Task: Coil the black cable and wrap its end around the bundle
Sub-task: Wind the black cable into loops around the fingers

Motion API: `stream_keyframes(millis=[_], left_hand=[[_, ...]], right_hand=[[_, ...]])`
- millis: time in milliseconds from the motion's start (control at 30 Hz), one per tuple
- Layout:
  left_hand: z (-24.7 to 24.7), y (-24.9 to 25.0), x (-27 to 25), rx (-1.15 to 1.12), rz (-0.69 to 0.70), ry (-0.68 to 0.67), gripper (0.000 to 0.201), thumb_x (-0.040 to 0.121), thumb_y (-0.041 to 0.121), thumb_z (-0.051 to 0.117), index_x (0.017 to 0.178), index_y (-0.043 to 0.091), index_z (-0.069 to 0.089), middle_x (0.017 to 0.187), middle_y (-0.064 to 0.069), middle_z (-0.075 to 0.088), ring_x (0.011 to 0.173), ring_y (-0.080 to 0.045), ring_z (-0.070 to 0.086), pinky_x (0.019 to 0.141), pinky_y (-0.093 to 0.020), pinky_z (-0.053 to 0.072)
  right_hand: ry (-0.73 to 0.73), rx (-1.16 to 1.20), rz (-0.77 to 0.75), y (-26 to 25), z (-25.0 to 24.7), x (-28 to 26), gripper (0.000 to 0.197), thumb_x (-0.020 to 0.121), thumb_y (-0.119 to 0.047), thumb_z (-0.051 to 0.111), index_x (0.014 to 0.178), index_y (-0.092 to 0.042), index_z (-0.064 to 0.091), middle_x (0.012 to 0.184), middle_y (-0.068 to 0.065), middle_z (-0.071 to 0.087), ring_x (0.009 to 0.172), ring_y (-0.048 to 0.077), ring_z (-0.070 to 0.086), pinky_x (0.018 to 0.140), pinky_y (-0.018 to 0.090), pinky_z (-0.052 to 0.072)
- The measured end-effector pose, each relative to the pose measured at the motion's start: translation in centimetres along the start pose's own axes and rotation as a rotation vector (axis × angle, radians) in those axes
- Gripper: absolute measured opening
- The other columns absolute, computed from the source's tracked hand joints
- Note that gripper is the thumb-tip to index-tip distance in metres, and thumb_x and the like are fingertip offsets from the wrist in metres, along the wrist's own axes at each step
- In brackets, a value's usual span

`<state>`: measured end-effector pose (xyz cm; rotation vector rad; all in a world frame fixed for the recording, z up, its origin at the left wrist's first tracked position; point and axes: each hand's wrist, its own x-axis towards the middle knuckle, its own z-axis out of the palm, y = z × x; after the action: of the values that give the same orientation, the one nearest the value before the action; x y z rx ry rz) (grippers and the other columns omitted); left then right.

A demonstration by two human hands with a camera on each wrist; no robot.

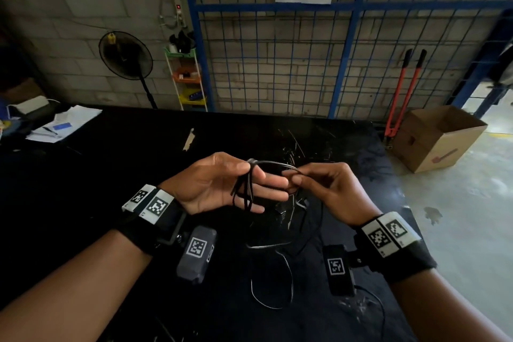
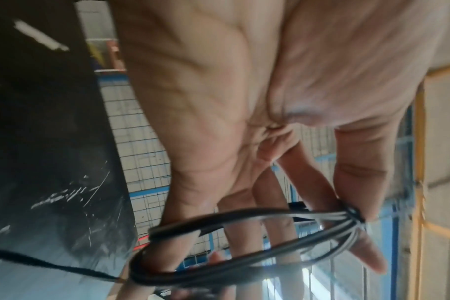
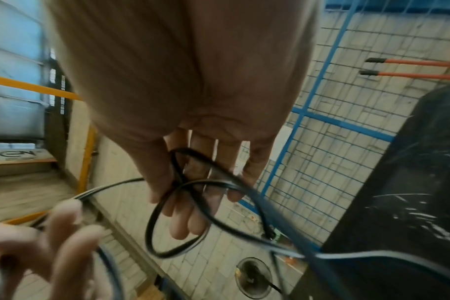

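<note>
Hands above scratched black table (image 1: 138,164): left hand (image 1: 222,186) pinching thin glossy cable (image 1: 273,163) loops, right hand (image 1: 327,189) pinching its strand.

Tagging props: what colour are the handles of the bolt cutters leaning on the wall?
Orange bolt cutters with black grips, clearest in the head view.

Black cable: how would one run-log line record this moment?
left hand: pinches black cable coils | right hand: holds cable strand | wrap: unfinished | tail: on black table

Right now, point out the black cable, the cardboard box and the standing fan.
black cable (image 1: 273,163), head view, on the strand stretched between the hands.
cardboard box (image 1: 424,147), head view, on its front wall.
standing fan (image 1: 125,55), head view, on its round grille.
</note>
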<state>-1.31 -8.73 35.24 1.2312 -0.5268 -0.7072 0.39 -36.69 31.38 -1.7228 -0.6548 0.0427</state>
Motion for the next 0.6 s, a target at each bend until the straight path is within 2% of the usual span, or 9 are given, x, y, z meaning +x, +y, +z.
stream_keyframes(millis=[133, 200, 267, 333, 367, 467, 533, 600], left_hand=[[-1.2, -0.2, -0.6, -0.22, 0.102, -0.004, 0.024, 0.101, 0.026, 0.062, 0.111, 0.007, 0.074, 0.15, -0.03, 0.053, 0.146, -0.055, 0.037, 0.113, -0.081, 0.021], [-1.6, 0.3, -0.8, -0.363, 0.18, 0.014, 0.026, 0.104, 0.023, 0.055, 0.116, 0.005, 0.07, 0.154, -0.031, 0.049, 0.149, -0.055, 0.025, 0.112, -0.083, 0.012], [-2.2, 0.9, -1.1, -0.45, 0.234, 0.063, 0.027, 0.105, 0.023, 0.052, 0.117, 0.005, 0.069, 0.154, -0.03, 0.049, 0.15, -0.054, 0.021, 0.111, -0.085, 0.009], [-2.7, 1.5, -1.3, -0.429, 0.263, 0.125, 0.025, 0.104, 0.026, 0.055, 0.114, 0.01, 0.071, 0.152, -0.028, 0.052, 0.149, -0.054, 0.028, 0.109, -0.085, 0.018], [-2.8, 1.7, -1.3, -0.405, 0.267, 0.15, 0.023, 0.102, 0.027, 0.058, 0.112, 0.012, 0.072, 0.151, -0.026, 0.055, 0.148, -0.053, 0.033, 0.109, -0.085, 0.023], [-2.7, 1.6, -1.2, -0.353, 0.264, 0.171, 0.02, 0.097, 0.029, 0.066, 0.108, 0.015, 0.075, 0.147, -0.024, 0.06, 0.145, -0.05, 0.043, 0.107, -0.082, 0.033], [-2.6, 1.2, -0.9, -0.356, 0.253, 0.169, 0.02, 0.098, 0.029, 0.065, 0.108, 0.015, 0.075, 0.148, -0.024, 0.059, 0.144, -0.049, 0.046, 0.107, -0.081, 0.033], [-2.7, 0.8, -0.6, -0.378, 0.239, 0.146, 0.022, 0.101, 0.028, 0.06, 0.112, 0.013, 0.073, 0.15, -0.025, 0.056, 0.146, -0.049, 0.043, 0.109, -0.081, 0.028]], right_hand=[[0.018, -0.05, 0.089, 3.7, 0.0, -0.9, 0.02, 0.096, -0.011, 0.068, 0.113, -0.011, 0.08, 0.101, 0.002, 0.083, 0.101, 0.016, 0.079, 0.094, 0.024, 0.059], [-0.007, -0.11, 0.186, 6.0, 0.0, -1.8, 0.017, 0.096, -0.013, 0.069, 0.108, -0.012, 0.081, 0.09, 0.0, 0.084, 0.091, 0.011, 0.08, 0.089, 0.023, 0.058], [-0.044, -0.213, 0.289, 8.3, 0.2, -2.9, 0.015, 0.098, -0.015, 0.069, 0.097, -0.021, 0.083, 0.076, 0.0, 0.081, 0.076, 0.008, 0.077, 0.083, 0.022, 0.056], [-0.049, -0.266, 0.37, 10.3, 0.5, -4.0, 0.024, 0.099, -0.011, 0.066, 0.089, -0.027, 0.08, 0.069, 0.001, 0.079, 0.067, 0.008, 0.074, 0.079, 0.026, 0.056], [-0.04, -0.253, 0.39, 10.8, 0.7, -4.3, 0.027, 0.1, -0.008, 0.064, 0.089, -0.027, 0.079, 0.071, 0.001, 0.079, 0.065, 0.008, 0.073, 0.078, 0.028, 0.056], [0.003, -0.197, 0.384, 10.5, 1.5, -4.1, 0.03, 0.102, -0.003, 0.058, 0.104, -0.027, 0.075, 0.078, 0.004, 0.08, 0.065, 0.01, 0.073, 0.077, 0.027, 0.057], [0.037, -0.188, 0.341, 9.2, 2.0, -3.2, 0.029, 0.101, -0.002, 0.059, 0.105, -0.026, 0.075, 0.078, 0.003, 0.079, 0.065, 0.007, 0.072, 0.075, 0.022, 0.056], [0.078, -0.203, 0.263, 7.3, 2.7, -1.9, 0.026, 0.1, -0.004, 0.061, 0.104, -0.026, 0.075, 0.081, 0.0, 0.078, 0.067, 0.006, 0.072, 0.073, 0.019, 0.056]])
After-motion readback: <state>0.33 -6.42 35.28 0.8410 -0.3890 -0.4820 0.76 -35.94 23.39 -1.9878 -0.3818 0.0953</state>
